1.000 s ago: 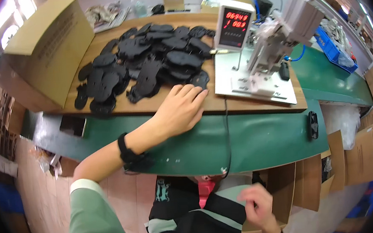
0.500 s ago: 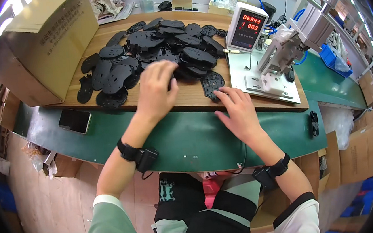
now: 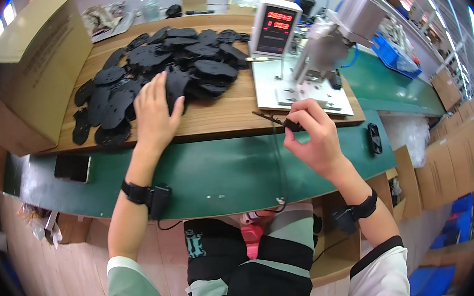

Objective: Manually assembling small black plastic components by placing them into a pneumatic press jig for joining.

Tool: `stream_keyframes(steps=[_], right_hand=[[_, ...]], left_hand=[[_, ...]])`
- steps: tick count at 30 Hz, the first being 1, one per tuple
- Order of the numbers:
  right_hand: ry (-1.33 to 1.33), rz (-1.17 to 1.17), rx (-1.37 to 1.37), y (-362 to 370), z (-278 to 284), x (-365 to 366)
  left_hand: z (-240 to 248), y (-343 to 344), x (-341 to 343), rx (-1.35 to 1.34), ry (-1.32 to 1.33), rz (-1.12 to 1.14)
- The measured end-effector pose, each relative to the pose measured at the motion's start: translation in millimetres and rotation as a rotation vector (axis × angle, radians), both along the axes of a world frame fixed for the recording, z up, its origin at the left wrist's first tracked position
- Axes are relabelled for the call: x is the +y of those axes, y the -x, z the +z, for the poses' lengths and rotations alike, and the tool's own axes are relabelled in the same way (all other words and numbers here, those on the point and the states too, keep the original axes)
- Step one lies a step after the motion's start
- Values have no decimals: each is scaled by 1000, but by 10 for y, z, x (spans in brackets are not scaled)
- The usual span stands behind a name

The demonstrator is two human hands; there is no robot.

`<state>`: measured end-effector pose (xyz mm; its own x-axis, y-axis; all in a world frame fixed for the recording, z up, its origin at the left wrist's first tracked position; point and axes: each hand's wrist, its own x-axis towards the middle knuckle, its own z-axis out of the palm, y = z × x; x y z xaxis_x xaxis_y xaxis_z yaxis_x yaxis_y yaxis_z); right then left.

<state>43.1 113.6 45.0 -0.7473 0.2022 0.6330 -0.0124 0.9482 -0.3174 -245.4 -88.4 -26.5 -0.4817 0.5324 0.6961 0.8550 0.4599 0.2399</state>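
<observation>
R grip (image 3: 317, 140) pinching blk part (image 3: 288, 123) — juts out left; L grip (image 3: 154, 116) at pile (image 3: 151, 54) — hold unclear.

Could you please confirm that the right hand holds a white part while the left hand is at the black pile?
Not quite: the head view shows the part in the right hand is black, not white; the left hand is at the pile.

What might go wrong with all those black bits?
The right hand pinches a thin black part near one end, so it might slip out. The left hand is at a pile of overlapping black parts, which might slide. A cable runs across the green table, so it might get snagged.
</observation>
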Motion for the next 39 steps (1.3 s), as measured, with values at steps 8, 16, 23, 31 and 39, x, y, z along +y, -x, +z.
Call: stream_keyframes(steps=[8,16,23,31,39], right_hand=[[-150,-142,7,-699,282,565],[-315,-207,-10,-569,86,864],[-334,-195,-110,-397,-42,1031],[-175,-192,-169,-427,-42,1076],[-253,-177,-270,-375,-32,1051]], left_hand=[[123,19,131,57,202,54],[166,178,77,-114,21,-33],[-20,247,-50,-102,87,-36],[78,201,-61,-171,-177,-172],[159,330,-83,81,-388,-109]])
